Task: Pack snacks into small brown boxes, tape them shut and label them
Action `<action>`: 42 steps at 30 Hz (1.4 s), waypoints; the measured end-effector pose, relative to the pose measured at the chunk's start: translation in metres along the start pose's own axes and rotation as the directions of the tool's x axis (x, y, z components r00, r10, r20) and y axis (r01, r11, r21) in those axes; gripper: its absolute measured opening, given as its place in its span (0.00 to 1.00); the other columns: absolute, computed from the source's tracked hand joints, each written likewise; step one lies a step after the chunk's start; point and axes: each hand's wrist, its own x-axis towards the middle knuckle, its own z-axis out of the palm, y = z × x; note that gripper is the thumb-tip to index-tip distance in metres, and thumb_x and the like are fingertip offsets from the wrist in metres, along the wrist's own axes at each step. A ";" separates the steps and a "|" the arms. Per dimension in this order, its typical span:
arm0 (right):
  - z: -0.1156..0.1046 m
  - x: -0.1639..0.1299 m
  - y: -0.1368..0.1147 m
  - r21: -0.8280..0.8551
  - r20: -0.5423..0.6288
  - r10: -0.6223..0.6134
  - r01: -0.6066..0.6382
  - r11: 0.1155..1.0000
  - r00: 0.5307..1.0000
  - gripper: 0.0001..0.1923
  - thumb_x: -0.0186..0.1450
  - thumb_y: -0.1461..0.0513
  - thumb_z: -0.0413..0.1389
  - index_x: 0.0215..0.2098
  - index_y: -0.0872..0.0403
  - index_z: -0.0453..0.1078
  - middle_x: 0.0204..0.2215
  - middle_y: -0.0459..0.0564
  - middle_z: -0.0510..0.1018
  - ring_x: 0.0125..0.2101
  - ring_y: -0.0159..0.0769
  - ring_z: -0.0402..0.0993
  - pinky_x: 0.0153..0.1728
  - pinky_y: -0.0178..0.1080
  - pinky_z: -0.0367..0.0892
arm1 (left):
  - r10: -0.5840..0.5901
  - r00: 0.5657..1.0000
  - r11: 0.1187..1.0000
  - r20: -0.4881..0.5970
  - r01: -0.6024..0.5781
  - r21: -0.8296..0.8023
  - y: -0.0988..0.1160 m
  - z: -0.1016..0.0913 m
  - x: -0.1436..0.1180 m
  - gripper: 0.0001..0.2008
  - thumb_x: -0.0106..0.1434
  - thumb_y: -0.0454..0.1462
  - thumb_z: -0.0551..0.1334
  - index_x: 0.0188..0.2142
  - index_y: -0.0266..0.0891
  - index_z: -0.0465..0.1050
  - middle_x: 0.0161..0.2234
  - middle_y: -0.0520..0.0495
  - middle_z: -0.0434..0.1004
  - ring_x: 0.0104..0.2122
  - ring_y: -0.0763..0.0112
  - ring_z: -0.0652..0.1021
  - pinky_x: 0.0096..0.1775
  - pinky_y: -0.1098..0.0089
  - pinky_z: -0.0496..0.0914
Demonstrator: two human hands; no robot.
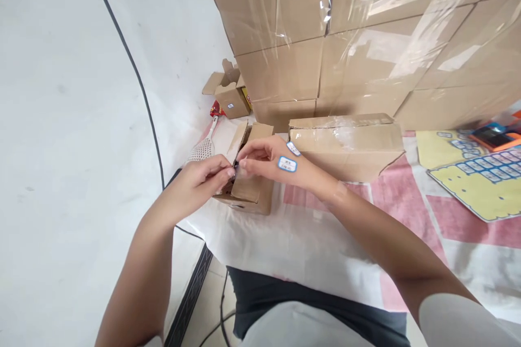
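Small cardboard box (248,187) sat open at the near left corner of the table (309,238), just left of the larger taped carton (345,143). I held both hands over its opening, left hand (203,176) and right hand (268,160) with fingertips pinched together on a small dark item (236,165). I judged this the packing step; next the item needs lowering inside the flaps.
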 end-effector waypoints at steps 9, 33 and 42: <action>0.018 0.013 0.010 -0.277 -0.249 0.043 -0.113 0.954 0.968 0.07 0.70 0.61 0.52 0.46 0.51 0.64 0.29 0.44 0.75 0.29 0.34 0.73 0.30 0.36 0.66 | -0.095 0.975 0.994 0.199 0.103 -0.029 -0.025 -0.025 0.076 0.20 0.56 0.55 0.66 0.24 0.41 0.73 0.21 0.51 0.62 0.22 0.73 0.63 0.25 0.70 0.55; 0.014 -0.003 0.037 -0.467 -0.330 0.065 -0.223 0.856 0.942 0.14 0.68 0.61 0.49 0.51 0.52 0.63 0.35 0.48 0.71 0.29 0.35 0.68 0.31 0.38 0.66 | -0.264 0.963 0.690 0.048 0.224 -0.688 -0.101 0.045 0.058 0.32 0.51 0.59 0.68 0.45 0.37 0.77 0.39 0.40 0.83 0.41 0.53 0.82 0.43 0.60 0.75; 0.046 -0.024 0.070 -0.291 -0.488 0.088 -0.257 0.921 0.868 0.44 0.65 0.56 0.57 0.74 0.57 0.45 0.66 0.66 0.62 0.67 0.51 0.59 0.65 0.58 0.62 | -0.324 0.927 0.776 -0.188 0.147 -0.613 -0.059 0.041 0.027 0.33 0.54 0.50 0.73 0.56 0.43 0.72 0.53 0.41 0.80 0.49 0.58 0.81 0.48 0.63 0.75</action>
